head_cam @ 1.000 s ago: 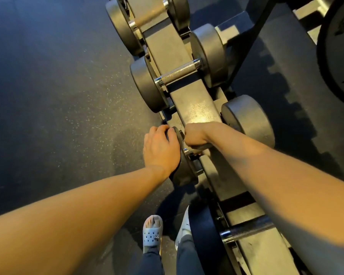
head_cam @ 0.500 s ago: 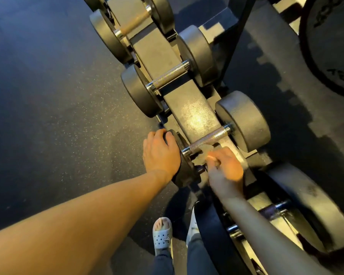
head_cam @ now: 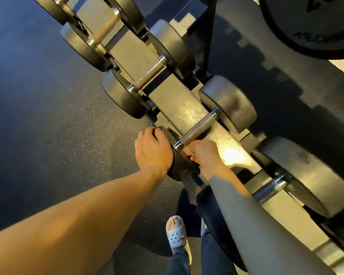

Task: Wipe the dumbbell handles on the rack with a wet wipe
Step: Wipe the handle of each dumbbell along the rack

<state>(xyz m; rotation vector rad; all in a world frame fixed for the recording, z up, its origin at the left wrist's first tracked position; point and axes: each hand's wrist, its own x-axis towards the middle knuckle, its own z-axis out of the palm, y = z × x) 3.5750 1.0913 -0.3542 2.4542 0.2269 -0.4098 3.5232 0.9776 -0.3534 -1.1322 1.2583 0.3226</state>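
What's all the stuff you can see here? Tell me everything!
dumbbells: at least five, grey with metal handles, in a row on the rack
rack: one, grey, running up the middle
weight plate: one, black, top right
floor: dark, speckled, left side
sandal: one, pale, bottom middle
trousers: dark blue, bottom edge
left hand: one, grips a dumbbell's near end
right hand: one, curled by that dumbbell's handle; no wipe visible
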